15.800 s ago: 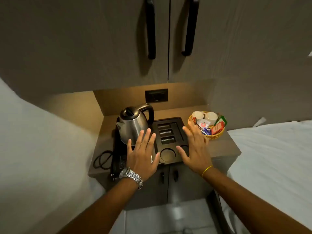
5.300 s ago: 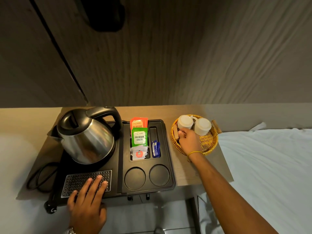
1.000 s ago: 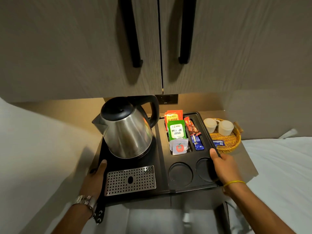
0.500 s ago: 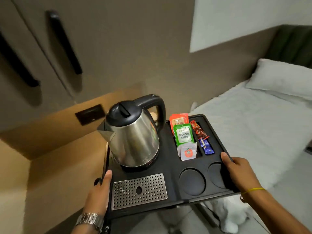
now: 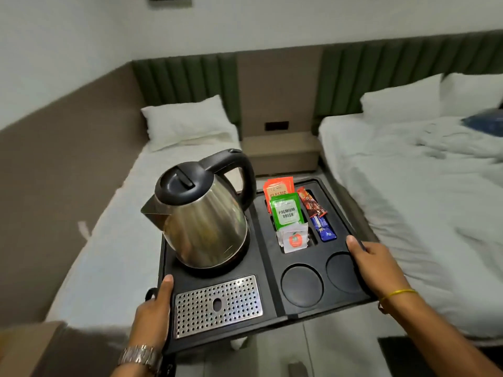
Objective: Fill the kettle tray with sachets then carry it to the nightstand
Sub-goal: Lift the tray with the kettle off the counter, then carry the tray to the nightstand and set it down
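Note:
I hold the black kettle tray [image 5: 269, 273] in the air in front of me. My left hand [image 5: 153, 314] grips its near left edge, and my right hand [image 5: 373, 263] grips its right edge. A steel kettle [image 5: 202, 221] with a black lid stands on the tray's left half. Behind the two round cup recesses, the tray's slots hold sachets: an orange one [image 5: 280, 186], a green one [image 5: 286, 213], a white one [image 5: 294, 239], a red stick [image 5: 310, 201] and a blue stick [image 5: 324, 228]. The beige nightstand [image 5: 280, 151] stands ahead between two beds.
A single bed [image 5: 130, 235] with a white pillow lies to the left, and a rumpled bed [image 5: 424, 202] to the right. A narrow floor aisle [image 5: 321, 346] runs between them to the nightstand. A beige counter corner [image 5: 24, 338] shows at the bottom left.
I have lifted the tray off the counter and turned right with it. The cupboards and basket have left the view; the beds and nightstand now lie ahead.

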### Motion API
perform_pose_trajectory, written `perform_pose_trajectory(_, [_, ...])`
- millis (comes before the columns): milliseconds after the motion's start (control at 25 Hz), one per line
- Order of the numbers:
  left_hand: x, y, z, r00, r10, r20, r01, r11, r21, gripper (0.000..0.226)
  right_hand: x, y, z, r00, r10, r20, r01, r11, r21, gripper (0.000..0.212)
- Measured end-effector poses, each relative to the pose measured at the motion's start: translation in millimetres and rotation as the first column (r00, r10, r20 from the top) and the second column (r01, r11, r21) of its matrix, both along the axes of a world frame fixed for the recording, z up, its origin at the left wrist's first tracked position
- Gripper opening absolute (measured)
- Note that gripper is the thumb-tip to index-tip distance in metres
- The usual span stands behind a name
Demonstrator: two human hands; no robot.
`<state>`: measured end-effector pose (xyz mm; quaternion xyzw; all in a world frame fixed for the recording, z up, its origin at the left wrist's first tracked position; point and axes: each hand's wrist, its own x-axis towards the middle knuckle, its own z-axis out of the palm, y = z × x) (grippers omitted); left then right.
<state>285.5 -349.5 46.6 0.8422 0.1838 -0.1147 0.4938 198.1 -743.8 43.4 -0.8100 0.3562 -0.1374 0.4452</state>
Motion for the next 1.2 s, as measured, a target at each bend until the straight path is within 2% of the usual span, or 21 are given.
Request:
perform_pose_trajectory(240, [69.0, -164.3, -18.4, 0.988, -0.133, -0.073, 0.132, 0.991, -0.009, 0.065, -5.0, -139.9, -27.8, 0.972, -0.229, -0.06, 0.231, 0.973, 0.025, 0.06])
perform_pose_trajectory(520, [159.0, -315.4, -31.2, 0.985, -0.137, -0.106, 0.138, 0.99, -0.006, 0.067, 75.6, -278.6, -30.0, 0.965, -0.248, -0.079, 0.25, 0.968, 0.018, 0.055])
perform_pose_trajectory(880, [288.8, -397.4, -42.0, 0.992, -0.088, -0.091, 0.086, 0.996, -0.022, 0.066, 216.8, -365.8, -43.8, 0.972, -0.21, -0.103, 0.212, 0.977, 0.015, 0.058])
perform_pose_trajectory(1200, [493.5, -464.1, -58.6, 0.985, -0.159, -0.07, 0.162, 0.985, 0.049, 0.071, 403.0, -427.9, -62.5, 0.964, -0.249, -0.096, 0.252, 0.967, 0.025, 0.057])
